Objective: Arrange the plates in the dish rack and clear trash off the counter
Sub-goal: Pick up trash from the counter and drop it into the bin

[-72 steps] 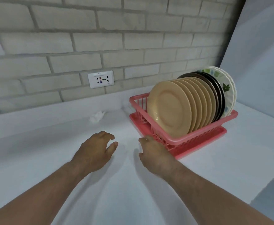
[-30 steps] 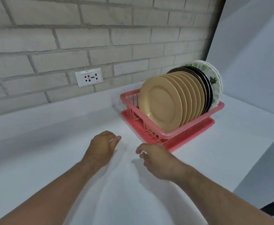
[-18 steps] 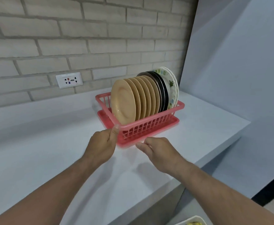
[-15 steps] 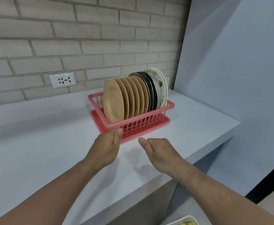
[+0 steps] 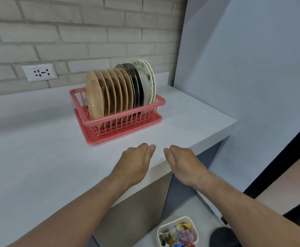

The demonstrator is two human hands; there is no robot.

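Observation:
A pink dish rack (image 5: 122, 120) stands on the white counter (image 5: 38, 157) by the brick wall. Several tan plates (image 5: 94, 97), dark plates (image 5: 136, 86) and a white patterned plate (image 5: 148, 82) stand upright in it. My left hand (image 5: 135, 163) hovers over the counter's front edge with its fingers curled in. The crumpled tissue seen earlier by the wall is gone from the counter and cannot be seen inside that hand. My right hand (image 5: 183, 163) is beside it, just past the edge, fingers straight and empty. Both hands are in front of the rack, apart from it.
A white bin (image 5: 177, 232) holding several colourful wrappers sits on the floor below the counter's edge, under my right forearm. A wall socket (image 5: 39, 72) is left of the rack. A pale wall panel (image 5: 243, 68) closes off the counter's right end.
The tissue by the wall has vanished from the counter after my left hand reached there and closed. Both hands have drawn back from the rack to the counter's front edge; the bin came into view.

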